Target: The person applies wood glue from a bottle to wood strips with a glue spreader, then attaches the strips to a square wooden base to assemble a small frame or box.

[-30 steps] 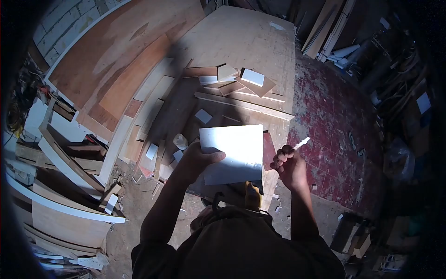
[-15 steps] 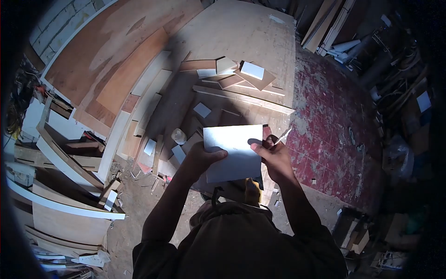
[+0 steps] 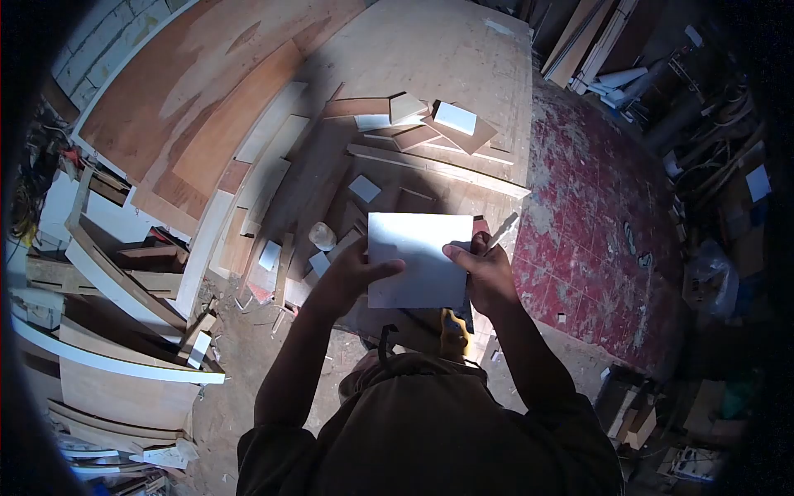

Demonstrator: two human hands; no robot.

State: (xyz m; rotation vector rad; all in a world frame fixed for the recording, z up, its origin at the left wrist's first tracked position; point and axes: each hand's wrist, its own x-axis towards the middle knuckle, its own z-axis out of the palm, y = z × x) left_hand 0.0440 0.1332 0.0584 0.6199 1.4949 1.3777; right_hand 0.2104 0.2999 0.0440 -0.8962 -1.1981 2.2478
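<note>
Bare wood of the desk (image 3: 447, 50) is seen at 12 o'clock, and worn red floor (image 3: 595, 248) is seen at 3 o'clock. Near the centre of the view, above the near part of the desk, the white panel (image 3: 420, 264) is held by both hands. It is flat, thin and almost square, with straight edges; its upper part is lit very brightly, while its lower part is left in greyish shadow. By the left hand (image 3: 347, 277), the panel is grasped at its 9 o'clock edge, with the thumb laid on the face. By the right hand (image 3: 488, 277), the 3 o'clock edge is grasped in the same manner, and a slim pale stick (image 3: 502, 231) is also kept in the fingers, pointed to 1 o'clock. The fingers behind the panel are hidden. From the panel, a small pale container (image 3: 322, 236) is found between 9 and 10 o'clock, a white offcut (image 3: 364, 188) at 11, and a yellow-handled tool (image 3: 455, 333) at 5.
</note>
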